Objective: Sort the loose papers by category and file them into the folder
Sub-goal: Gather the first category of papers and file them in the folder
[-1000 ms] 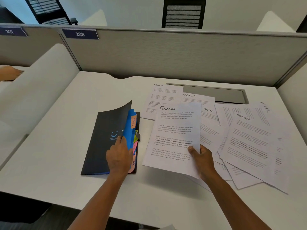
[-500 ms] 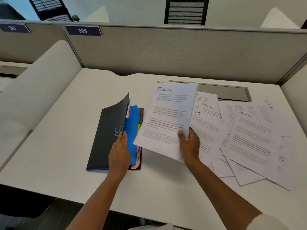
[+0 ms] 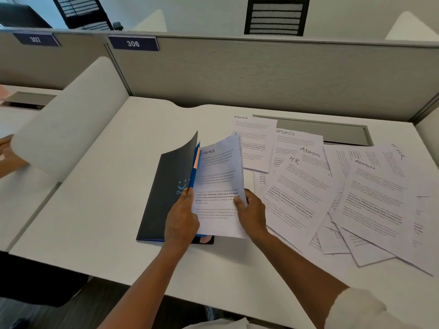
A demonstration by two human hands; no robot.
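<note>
A: Head view. What does each hand hold?

B: The left hand (image 3: 181, 218) grips the raised cover and blue dividers of the dark, flat card folder (image 3: 164, 193), fingers curled over their edge, keeping it propped open on the white desk (image 3: 99, 210). The right hand (image 3: 253, 213) pinches the white printed sheet headed "Finance" (image 3: 219, 184), thumb on its face, fingers behind.

A: Where is that sheet?

B: Its left edge sits inside the open folder, just behind a blue divider with an orange tab (image 3: 196, 160).

A: The remainder?

B: The loose white papers (image 3: 332, 191), headed Admin, Sports and HR, lie overlapping on the desk to the right.
</note>
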